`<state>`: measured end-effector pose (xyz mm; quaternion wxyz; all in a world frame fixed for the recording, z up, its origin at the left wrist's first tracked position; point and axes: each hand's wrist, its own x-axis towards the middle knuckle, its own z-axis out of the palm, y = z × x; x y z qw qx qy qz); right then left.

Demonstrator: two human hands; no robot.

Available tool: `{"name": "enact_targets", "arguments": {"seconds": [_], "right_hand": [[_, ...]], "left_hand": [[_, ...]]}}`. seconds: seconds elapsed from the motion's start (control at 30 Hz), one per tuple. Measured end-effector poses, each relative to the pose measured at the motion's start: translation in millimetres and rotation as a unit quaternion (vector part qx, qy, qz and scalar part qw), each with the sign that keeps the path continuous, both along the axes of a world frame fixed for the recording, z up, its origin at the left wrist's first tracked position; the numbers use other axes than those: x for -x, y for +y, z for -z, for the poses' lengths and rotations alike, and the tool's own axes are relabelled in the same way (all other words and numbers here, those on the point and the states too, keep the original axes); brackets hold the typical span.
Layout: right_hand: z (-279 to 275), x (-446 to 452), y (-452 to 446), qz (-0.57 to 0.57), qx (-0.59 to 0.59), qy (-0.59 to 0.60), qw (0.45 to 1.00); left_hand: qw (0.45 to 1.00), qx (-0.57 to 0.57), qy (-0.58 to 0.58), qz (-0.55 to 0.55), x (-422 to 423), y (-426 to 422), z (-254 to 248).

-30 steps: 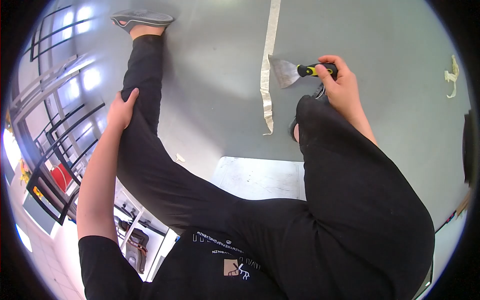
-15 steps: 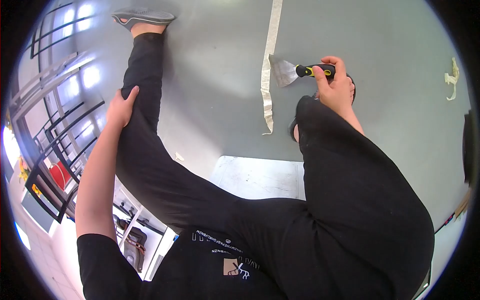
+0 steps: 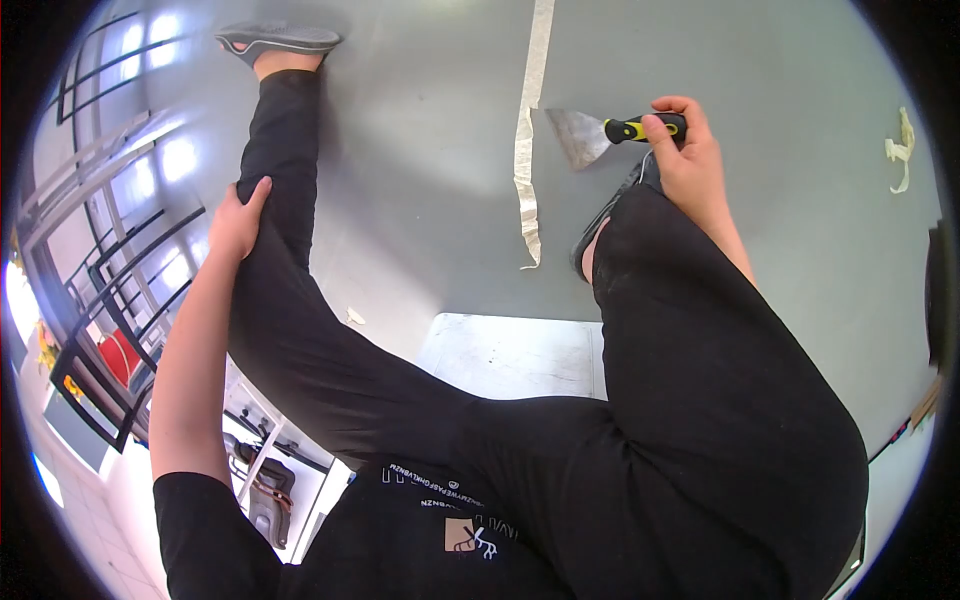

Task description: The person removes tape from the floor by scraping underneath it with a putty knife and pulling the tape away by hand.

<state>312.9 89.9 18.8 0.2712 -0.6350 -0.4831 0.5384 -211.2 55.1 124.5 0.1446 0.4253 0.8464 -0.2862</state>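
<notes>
From the blade (image 3: 580, 138), open floor (image 3: 665, 50) provides passage between 12 and 2 o'clock. Obstructions: right hand (image 3: 692, 160) at 3, shoe (image 3: 607, 216) and bent knee (image 3: 655, 235) at 5, tape (image 3: 526, 170) at 9.

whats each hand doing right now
Left hand: wrapped on the left trouser leg, thumb on top.
Right hand: closed on the handle of a scraper.

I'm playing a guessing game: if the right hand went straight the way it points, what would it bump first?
Probably the pale tape strip: the right hand holds a scraper whose blade faces it across a small gap. The blade's height is unclear, so it might pass over.
</notes>
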Motion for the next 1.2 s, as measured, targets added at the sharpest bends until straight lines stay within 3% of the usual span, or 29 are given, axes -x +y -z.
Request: {"name": "enact_targets", "arguments": {"seconds": [0.07, 0.17, 0.2, 0.3, 0.33, 0.47, 0.53, 0.67, 0.73, 0.83, 0.97, 1.1, 1.17, 1.2], "right_hand": [[11.2, 12.5, -9.3, -0.073, -0.087, -0.126, 0.986], [17.9, 9.3, -3.8, -0.023, -0.018, -0.065, 0.997], [10.6, 4.6, 0.7, -0.032, 0.056, -0.044, 0.997], [3.5, 1.9, 3.4, 0.034, 0.011, 0.006, 0.999], [23.6, 2.8, -1.3, 0.023, -0.059, -0.010, 0.998], [11.6, -1.1, -3.4, -0.011, 0.015, -0.082, 0.996], [8.0, -11.4, 4.4, -0.043, 0.038, -0.003, 0.998], [13.3, 1.1, 2.0, 0.007, -0.052, 0.034, 0.998], [5.9, 10.3, -3.4, -0.033, 0.058, -0.081, 0.994], [1.8, 1.8, 4.9, -0.060, 0.077, -0.038, 0.994], [21.0, 0.1, 1.0, 0.013, -0.018, 0.032, 0.999], [11.3, 3.5, -0.2, -0.058, -0.003, -0.091, 0.994], [-3.6, -1.2, 11.7, 0.002, 0.087, 0.024, 0.996], [2.6, -6.2, 13.1, 0.015, 0.026, 0.027, 0.999]], "left_hand": [[1.000, 0.021, 0.004, -0.001, -1.6, 2.2, -3.7], [1.000, 0.017, 0.005, 0.006, -1.1, 1.9, -2.6], [1.000, 0.017, 0.005, 0.008, 0.0, 2.7, -2.3], [1.000, 0.024, -0.003, -0.007, 1.9, 1.5, -1.8], [1.000, 0.024, 0.005, -0.007, 1.7, 1.5, -1.5], [1.000, 0.018, 0.006, 0.004, 3.7, 0.8, 0.1], [1.000, 0.010, 0.004, 0.007, 1.1, 0.9, -0.8], [1.000, 0.024, -0.003, -0.008, 4.9, 1.5, 0.0], [1.000, 0.027, 0.003, -0.004, 4.3, 2.0, -1.1], [1.000, 0.027, 0.005, 0.003, 1.7, 3.3, -1.4], [1.000, 0.022, 0.006, -0.003, 0.2, 1.5, -2.0], [1.000, 0.019, 0.007, 0.002, 2.7, 0.9, 0.7], [1.000, -0.002, -0.009, 0.002, 3.8, -0.2, 1.0], [1.000, -0.002, -0.009, -0.001, 3.4, -0.3, 1.7]]}}
